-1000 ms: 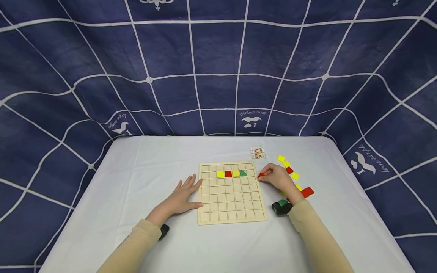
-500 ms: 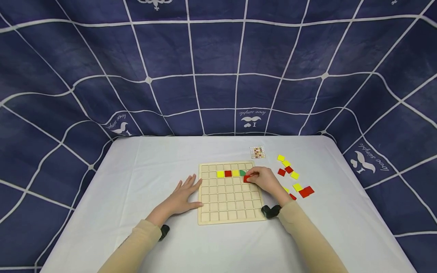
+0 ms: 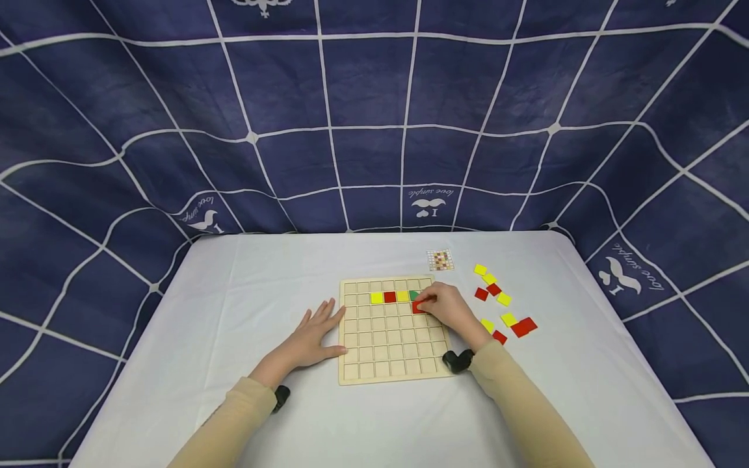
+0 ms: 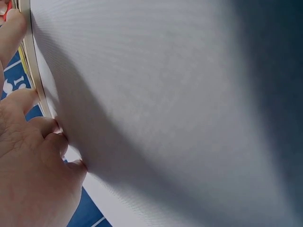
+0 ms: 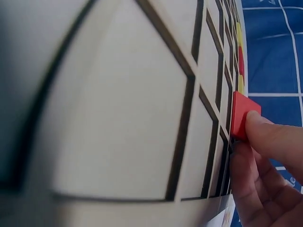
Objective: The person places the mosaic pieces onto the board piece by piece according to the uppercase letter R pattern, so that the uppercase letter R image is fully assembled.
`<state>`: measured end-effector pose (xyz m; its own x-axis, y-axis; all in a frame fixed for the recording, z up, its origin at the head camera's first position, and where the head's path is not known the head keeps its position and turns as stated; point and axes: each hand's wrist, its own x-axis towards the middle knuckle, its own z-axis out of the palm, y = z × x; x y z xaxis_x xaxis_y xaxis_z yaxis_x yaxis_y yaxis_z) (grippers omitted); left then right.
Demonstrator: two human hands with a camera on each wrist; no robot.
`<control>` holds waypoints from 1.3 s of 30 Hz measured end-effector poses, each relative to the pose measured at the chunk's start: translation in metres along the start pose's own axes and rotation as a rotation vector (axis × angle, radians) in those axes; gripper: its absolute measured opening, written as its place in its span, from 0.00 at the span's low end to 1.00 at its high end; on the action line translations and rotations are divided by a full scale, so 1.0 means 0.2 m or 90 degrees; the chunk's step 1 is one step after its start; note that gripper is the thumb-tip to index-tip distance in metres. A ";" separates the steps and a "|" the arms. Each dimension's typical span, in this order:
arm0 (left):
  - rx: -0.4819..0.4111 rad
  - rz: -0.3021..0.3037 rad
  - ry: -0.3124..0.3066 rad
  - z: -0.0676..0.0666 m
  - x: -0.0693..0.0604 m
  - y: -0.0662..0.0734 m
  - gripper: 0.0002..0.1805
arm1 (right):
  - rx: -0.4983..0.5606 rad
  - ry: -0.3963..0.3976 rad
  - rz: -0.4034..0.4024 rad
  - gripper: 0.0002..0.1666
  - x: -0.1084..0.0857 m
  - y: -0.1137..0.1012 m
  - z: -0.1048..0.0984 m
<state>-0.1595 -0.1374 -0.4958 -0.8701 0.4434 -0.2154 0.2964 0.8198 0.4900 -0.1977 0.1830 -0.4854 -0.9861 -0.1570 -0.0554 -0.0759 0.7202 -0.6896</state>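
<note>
A pale wooden grid board [image 3: 389, 354] lies on the table. In its second row from the back sit a yellow tile [image 3: 376, 298], a red tile [image 3: 389, 297], another yellow tile [image 3: 402, 296] and a green rounded piece [image 3: 413, 295], partly covered. My right hand [image 3: 449, 307] pinches a red square tile [image 3: 418, 307] between thumb and fingers, just in front of the green piece; the right wrist view shows the same red tile [image 5: 241, 113] tilted at the grid. My left hand [image 3: 311, 338] is spread with straight fingers, its fingertips touching the board's left edge.
Several loose yellow tiles [image 3: 504, 299] and red tiles [image 3: 523, 327] lie on the white table [image 3: 281, 260] right of the board. A small printed pattern card [image 3: 441, 260] lies behind the board. A blue checked cloth [image 3: 374, 156] hangs behind.
My right hand has carried the red tile leftward from beside the board onto the grid, in front of the green piece. My left hand has stayed at the board's edge.
</note>
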 end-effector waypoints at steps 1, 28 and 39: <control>0.000 0.000 0.000 0.00 0.00 0.00 0.51 | -0.005 0.003 -0.003 0.04 0.00 0.00 0.00; -0.007 0.005 -0.013 0.02 0.01 -0.01 0.50 | 0.051 0.013 0.109 0.14 -0.07 0.12 -0.25; -0.014 -0.002 -0.017 0.00 0.01 -0.01 0.51 | 0.070 -0.046 0.158 0.25 -0.14 0.28 -0.46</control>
<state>-0.1622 -0.1386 -0.4976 -0.8604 0.4501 -0.2391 0.2843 0.8133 0.5077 -0.1879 0.2896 -0.4554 -0.9589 -0.0358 -0.2814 0.1872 0.6654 -0.7226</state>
